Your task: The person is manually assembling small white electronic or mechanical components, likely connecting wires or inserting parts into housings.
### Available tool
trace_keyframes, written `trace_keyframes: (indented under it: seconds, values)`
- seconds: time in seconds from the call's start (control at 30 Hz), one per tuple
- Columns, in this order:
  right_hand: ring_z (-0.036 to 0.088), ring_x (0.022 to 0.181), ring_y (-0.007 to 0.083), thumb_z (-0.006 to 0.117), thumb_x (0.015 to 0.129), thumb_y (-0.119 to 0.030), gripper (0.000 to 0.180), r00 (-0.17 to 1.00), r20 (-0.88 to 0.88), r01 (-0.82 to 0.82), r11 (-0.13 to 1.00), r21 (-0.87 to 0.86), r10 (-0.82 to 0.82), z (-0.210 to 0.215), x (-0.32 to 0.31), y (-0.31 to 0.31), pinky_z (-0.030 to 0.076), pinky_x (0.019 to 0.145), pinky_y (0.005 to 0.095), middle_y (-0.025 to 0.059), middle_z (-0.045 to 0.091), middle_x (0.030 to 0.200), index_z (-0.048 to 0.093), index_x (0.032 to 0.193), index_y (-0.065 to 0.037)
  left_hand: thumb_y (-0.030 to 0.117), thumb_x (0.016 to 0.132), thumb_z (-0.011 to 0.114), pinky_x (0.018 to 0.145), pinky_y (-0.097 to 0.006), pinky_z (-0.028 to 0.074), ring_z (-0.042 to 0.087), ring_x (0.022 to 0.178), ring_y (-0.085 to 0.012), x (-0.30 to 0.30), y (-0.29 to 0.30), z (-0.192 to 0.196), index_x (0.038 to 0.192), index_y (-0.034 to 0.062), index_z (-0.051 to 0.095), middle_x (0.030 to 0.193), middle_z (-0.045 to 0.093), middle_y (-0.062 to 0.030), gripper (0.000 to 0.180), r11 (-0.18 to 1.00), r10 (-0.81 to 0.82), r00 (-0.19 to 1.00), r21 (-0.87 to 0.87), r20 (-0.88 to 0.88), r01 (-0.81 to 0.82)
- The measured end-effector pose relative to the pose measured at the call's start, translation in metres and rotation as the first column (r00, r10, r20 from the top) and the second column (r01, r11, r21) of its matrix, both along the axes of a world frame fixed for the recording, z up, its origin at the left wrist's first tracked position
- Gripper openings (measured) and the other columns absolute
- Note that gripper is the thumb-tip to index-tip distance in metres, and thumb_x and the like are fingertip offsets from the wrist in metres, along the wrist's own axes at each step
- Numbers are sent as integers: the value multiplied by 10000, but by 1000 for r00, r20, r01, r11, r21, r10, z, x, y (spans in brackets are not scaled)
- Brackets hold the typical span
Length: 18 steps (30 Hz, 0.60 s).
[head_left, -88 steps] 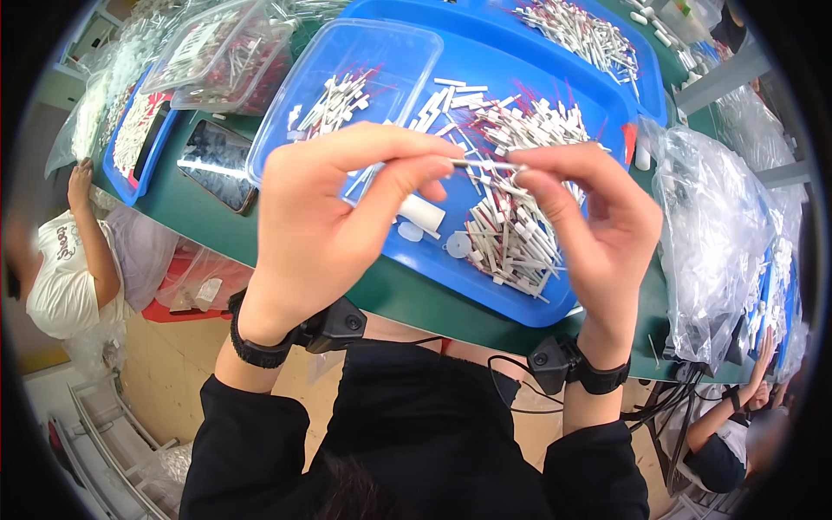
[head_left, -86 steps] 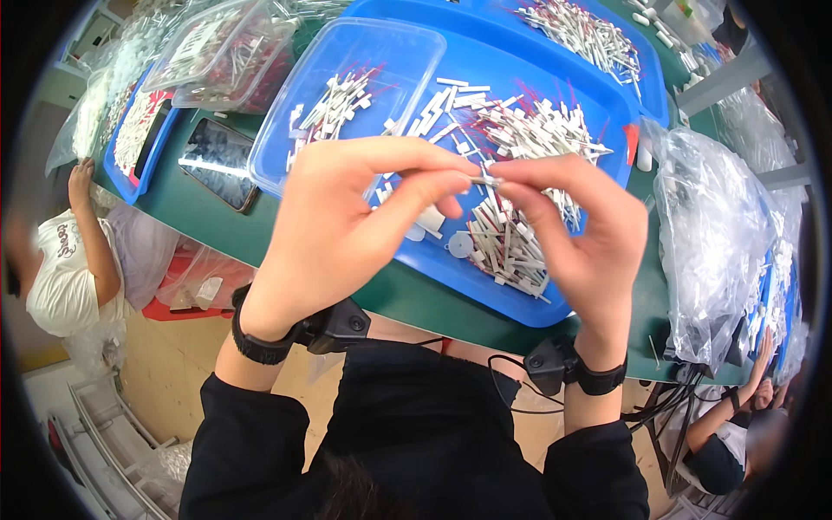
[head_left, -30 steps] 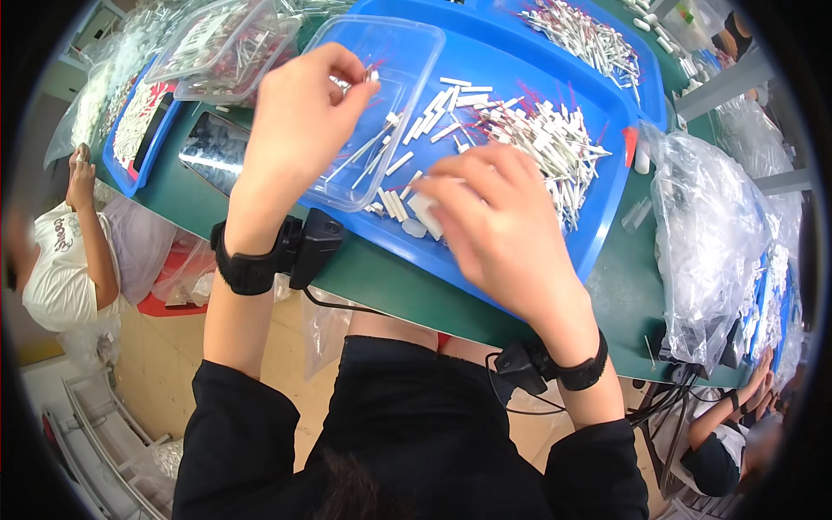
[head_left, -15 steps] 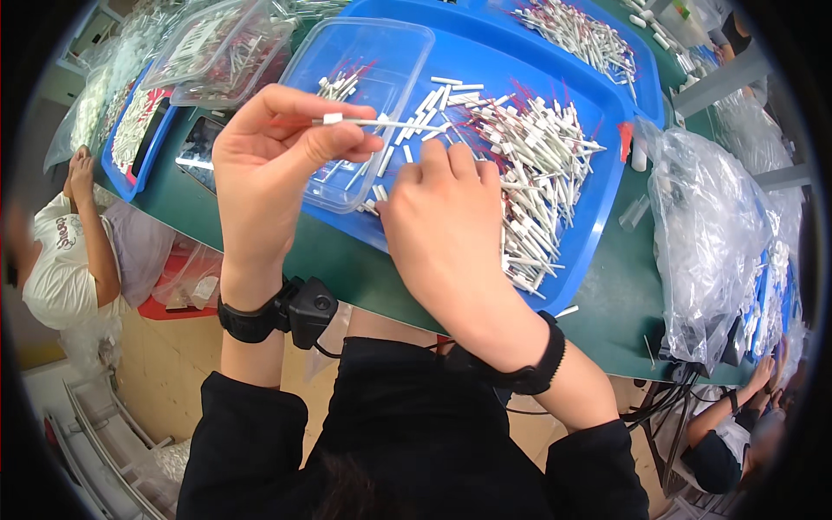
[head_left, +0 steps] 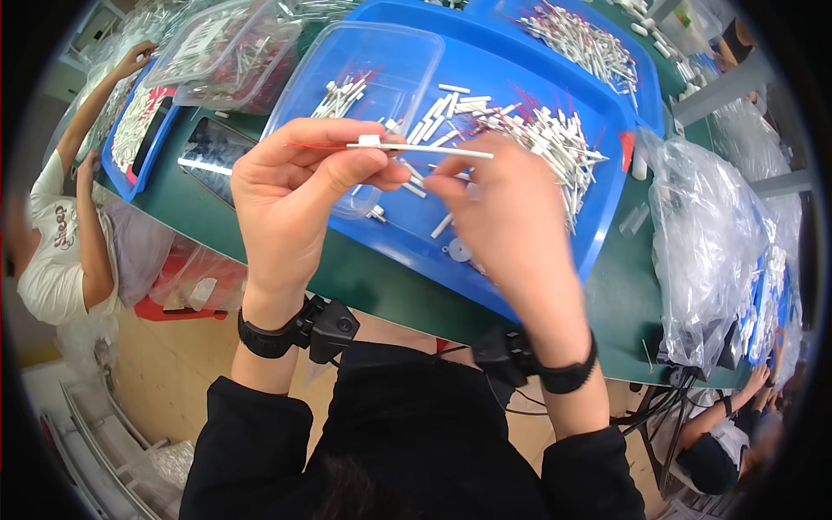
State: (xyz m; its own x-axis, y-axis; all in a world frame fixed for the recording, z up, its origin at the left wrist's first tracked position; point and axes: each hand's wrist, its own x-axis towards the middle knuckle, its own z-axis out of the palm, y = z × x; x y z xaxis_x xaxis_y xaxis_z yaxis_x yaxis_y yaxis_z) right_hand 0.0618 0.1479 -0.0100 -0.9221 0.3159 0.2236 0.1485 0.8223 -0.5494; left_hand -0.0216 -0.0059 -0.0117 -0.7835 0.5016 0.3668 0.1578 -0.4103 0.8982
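Now | left hand (head_left: 295, 186) fingers pinch thin rod (head_left: 416, 149) | right hand (head_left: 507, 217) blurred, grip unclear

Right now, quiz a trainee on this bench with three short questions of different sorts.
1. True or false: the left hand pinches a thin white rod with a red tip.
2. Which container lies under that hand: A) clear plastic tub, B) metal bucket?
3. Fill in: the loose white tubes are heaped on a large ___ plastic tray.

Key: 1 true; 2 A; 3 blue.
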Motion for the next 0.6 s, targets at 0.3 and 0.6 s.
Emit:
trace_keyframes:
  seconds: [0.3, 0.6]
  values:
    - [670, 741, 156, 607, 895, 27, 52, 959, -275, -248, 697, -672, 76, 9, 25, 24, 541, 651, 252, 134, 676, 823, 580, 872, 65, -42, 875, 623, 721, -291, 577, 706, 778, -228, 1, 4, 0, 986, -82, 639, 865, 690, -165, 119, 999, -4, 1000, -39, -20, 4]
    - [654, 668, 117, 734, 754, 23, 206, 868, -486, -300, 888, -349, 102, 1, 25, 30, 490, 569, 221, 50, 692, 776, 737, 948, -46, -74, 856, 631, 718, -272, 578, 706, 788, -213, 2, 5, 0, 971, -88, 641, 872, 692, -160, 117, 997, 0, 999, -82, -44, -4]
